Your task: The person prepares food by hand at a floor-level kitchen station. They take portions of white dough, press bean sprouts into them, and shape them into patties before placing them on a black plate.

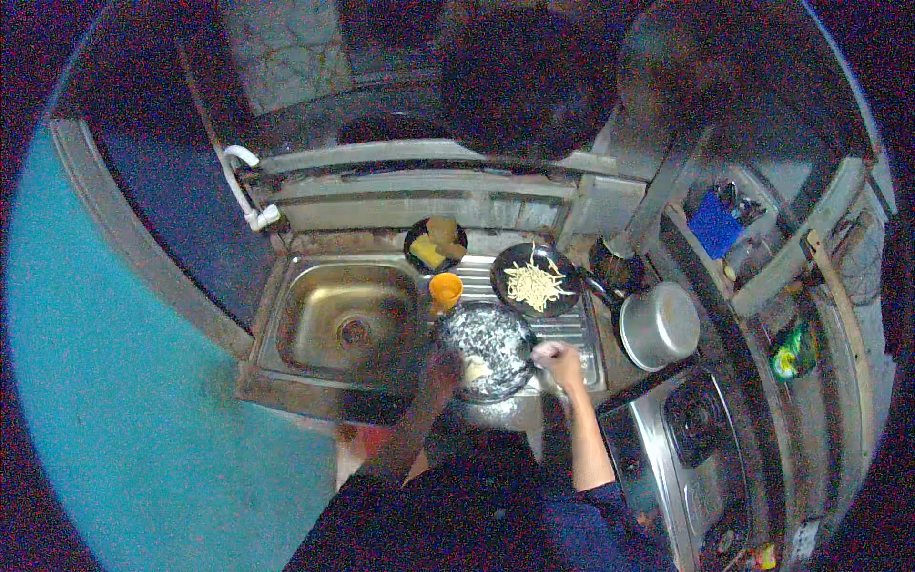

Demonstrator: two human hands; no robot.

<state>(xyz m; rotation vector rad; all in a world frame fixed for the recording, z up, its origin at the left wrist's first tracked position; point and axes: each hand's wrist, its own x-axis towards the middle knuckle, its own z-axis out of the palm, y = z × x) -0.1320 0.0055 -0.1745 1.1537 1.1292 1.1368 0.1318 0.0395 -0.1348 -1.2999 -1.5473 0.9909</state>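
A round dark tray or pan (493, 336) dusted with white powder lies on the steel drainboard before me, a pale lump of what looks like dough (475, 369) near its lower left. My left hand (444, 368), dark and blurred, is at the tray's left edge; its fingers cannot be made out. At the tray's right edge is my right hand (557, 357), whitened at the fingers, which are curled; whether something is between them is unclear. Behind the tray, a black frying pan (504, 294) holds a heap of pale strips (535, 287). An orange cup (446, 289) stands behind the tray's left part.
Left of the drainboard is a steel sink basin (314, 322) with a white tap (239, 186) beyond it. A dark bowl (418, 263) holds yellow and brown pieces. To the right are an aluminium pot (661, 325), a gas stove (668, 457) and a shelf with a green packet (795, 352).
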